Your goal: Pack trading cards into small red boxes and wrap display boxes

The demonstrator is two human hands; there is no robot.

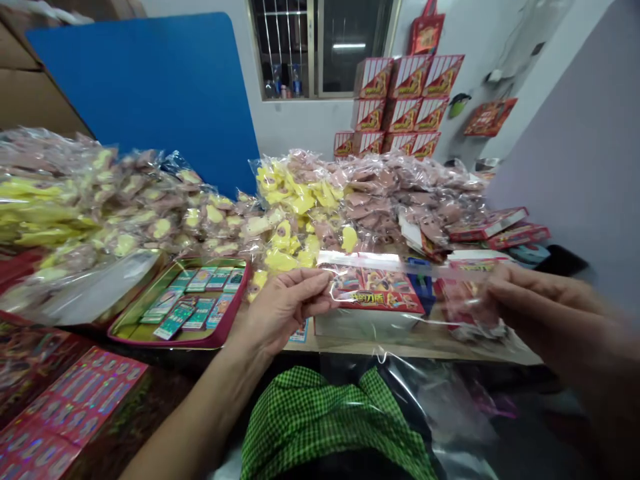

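My left hand [287,305] pinches the left edge of a clear plastic bag [400,293] held flat above the table edge. My right hand [525,297], blurred, grips the bag's right side. Through the bag shows a red printed box [375,290] lying on the table just beyond my hands. A tray [137,331] with a dark red rim holds several small teal card packs [195,300] and sits left of my left hand.
Heaps of bagged yellow and pink toys [300,200] cover the table behind. Red cartons [405,100] are stacked by the window. A blue board [150,87] stands at the back left. Red printed sheets [65,413] lie at lower left. Green checked cloth [320,420] covers my lap.
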